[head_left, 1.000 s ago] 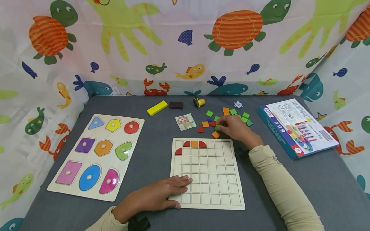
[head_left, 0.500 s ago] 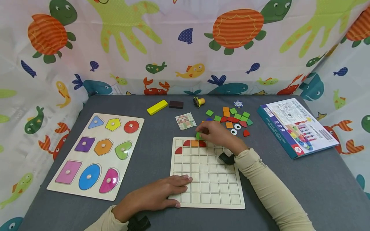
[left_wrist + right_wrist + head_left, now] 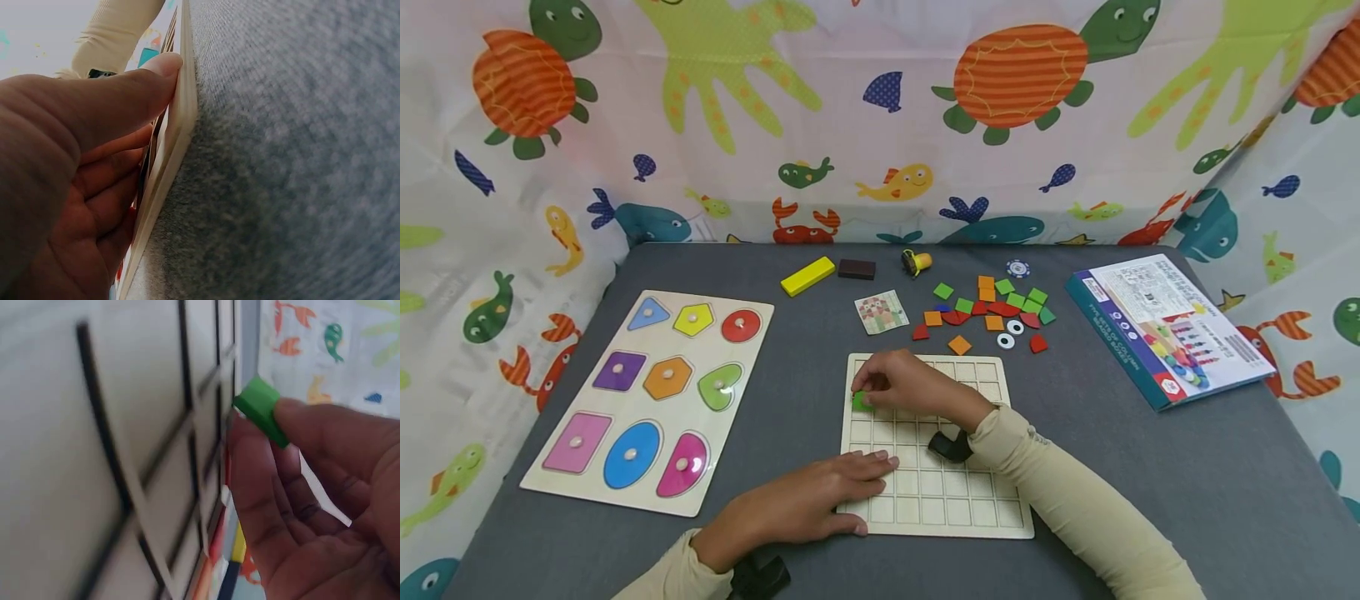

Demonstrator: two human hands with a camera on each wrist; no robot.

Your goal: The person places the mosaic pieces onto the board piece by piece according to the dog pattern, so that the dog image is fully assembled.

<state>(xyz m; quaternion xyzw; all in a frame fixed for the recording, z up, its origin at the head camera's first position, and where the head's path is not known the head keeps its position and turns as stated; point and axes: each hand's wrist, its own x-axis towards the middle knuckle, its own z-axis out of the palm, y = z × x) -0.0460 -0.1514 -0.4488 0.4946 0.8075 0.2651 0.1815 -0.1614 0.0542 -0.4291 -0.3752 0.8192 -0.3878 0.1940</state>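
Note:
My right hand [image 3: 910,385] pinches a green square tile [image 3: 261,407] between thumb and finger. It is over the upper left of a wooden grid board [image 3: 925,521], in the left column just below the top row. The right hand hides the red and orange pieces in the board's top rows from the head view. My left hand [image 3: 808,500] lies flat with fingers straight on the board's lower left corner. In the left wrist view its thumb [image 3: 134,94] rests along the board's edge.
Loose green, orange and red pieces [image 3: 992,308] lie behind the board, near a small pattern card [image 3: 882,312]. A shape puzzle board [image 3: 568,492] is on the left, a boxed set [image 3: 1172,333] on the right. Yellow [image 3: 808,277] and dark blocks [image 3: 857,269] sit at the back.
My right hand has carried the green tile from the loose pieces leftward and toward me, over the board's upper left. The left hand has stayed in place on the board.

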